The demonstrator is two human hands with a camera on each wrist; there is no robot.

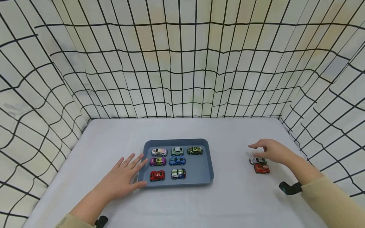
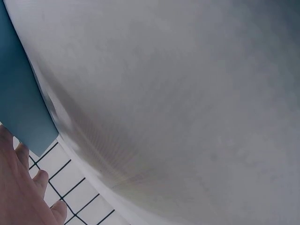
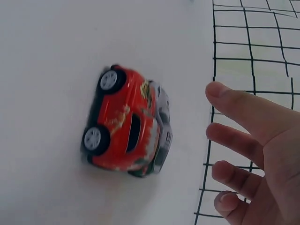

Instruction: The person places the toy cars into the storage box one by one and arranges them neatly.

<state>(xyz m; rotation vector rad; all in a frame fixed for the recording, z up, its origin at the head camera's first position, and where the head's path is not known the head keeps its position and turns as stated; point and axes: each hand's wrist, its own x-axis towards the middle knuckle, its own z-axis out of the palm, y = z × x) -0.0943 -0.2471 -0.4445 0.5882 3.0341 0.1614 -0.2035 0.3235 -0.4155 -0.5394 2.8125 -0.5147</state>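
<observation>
A blue-grey tray (image 1: 196,172) lies on the table with several toy cars in loose rows, among them a blue car (image 1: 177,161), a purple car (image 1: 157,161) and a red car (image 1: 157,175). Against the tray's left side rests my left hand (image 1: 122,177), fingers spread straight and touching its edge. My right hand (image 1: 271,151) hovers over a silver-white toy car (image 1: 258,161) and a red toy car (image 1: 261,168), which stand side by side. In the right wrist view the right hand's fingers are relaxed and apart from both cars, holding nothing.
A white cloth covers the table (image 1: 228,199). White curtains with a black grid (image 1: 188,63) enclose the back and both sides. Dark wrist-camera mounts show at the right wrist (image 1: 290,188) and the left wrist (image 1: 101,221).
</observation>
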